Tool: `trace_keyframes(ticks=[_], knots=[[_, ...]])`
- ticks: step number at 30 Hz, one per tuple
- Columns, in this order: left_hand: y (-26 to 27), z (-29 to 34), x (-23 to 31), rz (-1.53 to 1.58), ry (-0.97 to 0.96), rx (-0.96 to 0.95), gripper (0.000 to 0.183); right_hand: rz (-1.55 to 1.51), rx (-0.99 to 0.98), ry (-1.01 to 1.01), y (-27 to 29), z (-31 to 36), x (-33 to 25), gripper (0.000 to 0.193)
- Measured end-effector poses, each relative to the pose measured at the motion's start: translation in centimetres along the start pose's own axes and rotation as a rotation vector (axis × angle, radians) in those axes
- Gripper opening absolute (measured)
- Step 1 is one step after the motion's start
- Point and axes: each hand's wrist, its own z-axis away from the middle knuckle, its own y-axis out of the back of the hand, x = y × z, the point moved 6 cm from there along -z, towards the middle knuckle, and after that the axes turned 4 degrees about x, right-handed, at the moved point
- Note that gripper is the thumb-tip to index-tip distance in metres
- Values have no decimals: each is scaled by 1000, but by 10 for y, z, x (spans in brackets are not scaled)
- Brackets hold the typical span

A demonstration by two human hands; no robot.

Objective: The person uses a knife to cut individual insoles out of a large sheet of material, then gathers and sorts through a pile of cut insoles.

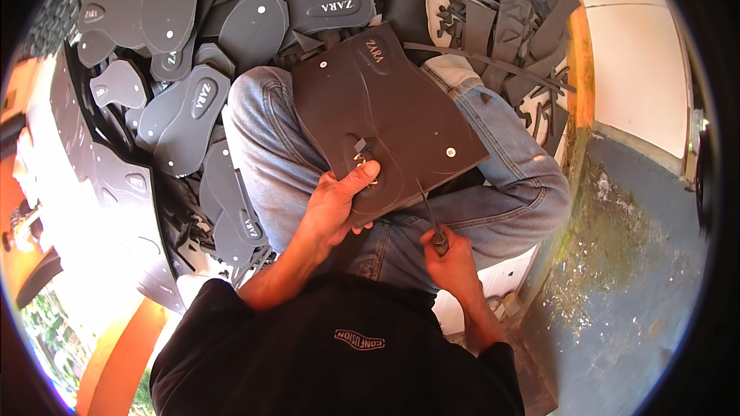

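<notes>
Across my lap lies a dark brown-black foam sheet (408,100) marked with shoe-insole outlines, each with a raised oval patch. My left hand (331,204) grips its near left corner, thumb on top and fingers underneath. A small grey scrap (360,145) rests on the sheet just above the thumb. My right hand (453,262) is closed round the handle of a thin-bladed knife (439,239). The blade points up and away from me, its tip at the sheet's near edge, to the right of my left hand.
Cut insoles (185,119) lie piled to the left and ahead. Dark offcut strips (505,27) are heaped at the far right, beside an orange-yellow ledge edge (582,46). A larger uncut sheet (116,177) stands at the left. Lower down on the right is a worn blue-grey floor (632,262).
</notes>
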Motion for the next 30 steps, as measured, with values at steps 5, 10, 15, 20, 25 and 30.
trace_keyframes(ticks=[5, 10, 15, 20, 25, 30], knots=[[7, -3, -2, -60, -14, -10, 38, 55, -2, 36, -3, -9, -5, 6], [8, -2, 1, -104, -8, -3, 38, 76, 25, 62, -4, -20, -12, 7], [10, -2, 1, -128, 11, -13, 37, 135, -1, 51, -5, -31, -14, 8], [12, -4, -1, -161, 11, 2, 40, 207, -11, 95, -11, -45, -20, 10], [11, -2, 1, -181, 40, 11, 43, 224, -92, -28, -15, -55, -29, 17], [12, -5, -2, -187, 44, 2, 42, 203, -63, 2, -23, -64, -19, 20]])
